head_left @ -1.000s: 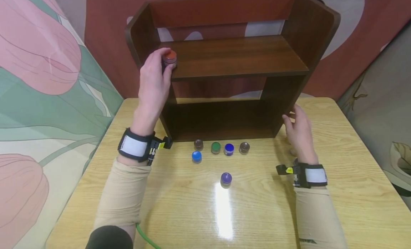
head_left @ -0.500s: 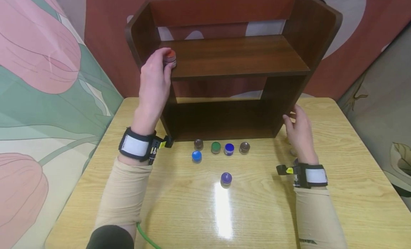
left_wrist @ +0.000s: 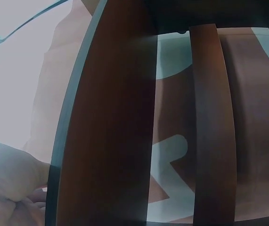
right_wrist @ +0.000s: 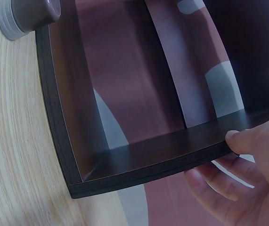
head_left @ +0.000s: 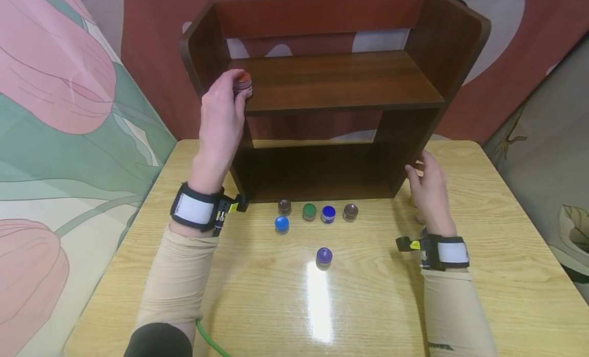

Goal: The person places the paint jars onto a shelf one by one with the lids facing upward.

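My left hand [head_left: 222,114] holds a small red-lidded jar [head_left: 245,85] between thumb and fingers, at the left end of the upper board of a dark brown wooden shelf [head_left: 340,81]. The fingers hide part of the jar, and whether it rests on the board I cannot tell. In the left wrist view, the side panel [left_wrist: 106,122] covers most of that hand and the jar. My right hand [head_left: 429,193] grips the front edge of the shelf's right side. The right wrist view shows its thumb [right_wrist: 238,140] inside the edge and the fingers outside.
On the table [head_left: 368,295], before the shelf, stand small jars: brown [head_left: 284,207], green [head_left: 309,212], dark blue [head_left: 328,214], another brown [head_left: 350,212], light blue [head_left: 282,224] and purple [head_left: 324,256]. More small items [head_left: 420,218] are partly hidden behind my right wrist.
The red lid appears slightly more tilted and more covered by my left fingers than a second ago. The right hand keeps its place on the shelf.
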Motion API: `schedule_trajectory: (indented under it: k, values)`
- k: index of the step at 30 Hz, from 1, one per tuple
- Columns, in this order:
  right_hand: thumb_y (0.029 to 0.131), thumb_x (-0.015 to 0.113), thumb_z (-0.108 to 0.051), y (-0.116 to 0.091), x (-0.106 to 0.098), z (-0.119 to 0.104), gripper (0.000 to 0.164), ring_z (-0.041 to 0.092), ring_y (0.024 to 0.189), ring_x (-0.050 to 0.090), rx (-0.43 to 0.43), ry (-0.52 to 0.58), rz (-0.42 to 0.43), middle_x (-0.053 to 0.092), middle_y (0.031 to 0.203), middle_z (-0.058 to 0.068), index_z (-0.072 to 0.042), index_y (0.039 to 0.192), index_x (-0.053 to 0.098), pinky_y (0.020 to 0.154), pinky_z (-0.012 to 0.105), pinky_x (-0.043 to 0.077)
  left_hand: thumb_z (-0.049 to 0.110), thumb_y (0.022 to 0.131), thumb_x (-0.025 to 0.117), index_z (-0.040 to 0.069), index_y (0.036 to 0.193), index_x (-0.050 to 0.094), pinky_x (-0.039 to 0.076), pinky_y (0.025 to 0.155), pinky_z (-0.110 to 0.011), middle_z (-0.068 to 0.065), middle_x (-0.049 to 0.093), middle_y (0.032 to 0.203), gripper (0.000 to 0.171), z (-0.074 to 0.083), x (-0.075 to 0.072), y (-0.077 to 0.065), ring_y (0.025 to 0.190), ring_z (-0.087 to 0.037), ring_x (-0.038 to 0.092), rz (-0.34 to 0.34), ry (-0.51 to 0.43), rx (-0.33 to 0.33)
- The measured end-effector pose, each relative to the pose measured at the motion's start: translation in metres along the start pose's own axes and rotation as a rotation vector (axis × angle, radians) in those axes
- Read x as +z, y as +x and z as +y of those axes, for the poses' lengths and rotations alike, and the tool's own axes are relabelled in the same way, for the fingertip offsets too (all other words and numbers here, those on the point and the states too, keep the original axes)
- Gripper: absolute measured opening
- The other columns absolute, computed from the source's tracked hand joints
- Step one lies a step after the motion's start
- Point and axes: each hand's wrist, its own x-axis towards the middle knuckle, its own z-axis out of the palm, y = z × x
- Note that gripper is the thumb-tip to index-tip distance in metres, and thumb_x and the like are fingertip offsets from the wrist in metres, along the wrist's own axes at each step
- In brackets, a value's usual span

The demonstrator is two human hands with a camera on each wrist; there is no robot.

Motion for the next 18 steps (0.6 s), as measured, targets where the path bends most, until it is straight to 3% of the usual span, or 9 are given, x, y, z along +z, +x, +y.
schedule_trajectory:
  k: [7,18]
  values:
    - [0.102,0.051,-0.009,0.0008,0.0003,0.0002,0.039,0.041,0.118,0.062,0.002,-0.001,-0.003,0.057,0.136,0.023,-0.001,0.141,0.049,0.088,0.055,0.056,0.020,0.099,0.059,0.014,0.144,0.049,0.044,0.113,-0.030,-0.006,0.058,0.145,0.046,0.0016,-0.0008,0.0011,0.134,-0.018,0.056,-0.013,0.005,-0.029]
    - [0.102,0.052,-0.008,0.0014,-0.0001,0.0006,0.040,0.042,0.117,0.063,-0.002,0.000,0.000,0.057,0.136,0.023,-0.001,0.141,0.049,0.088,0.055,0.056,0.017,0.099,0.060,0.014,0.146,0.047,0.042,0.115,-0.029,-0.005,0.056,0.147,0.049,0.0010,-0.0007,0.0019,0.135,-0.018,0.055,-0.005,0.003,-0.016]
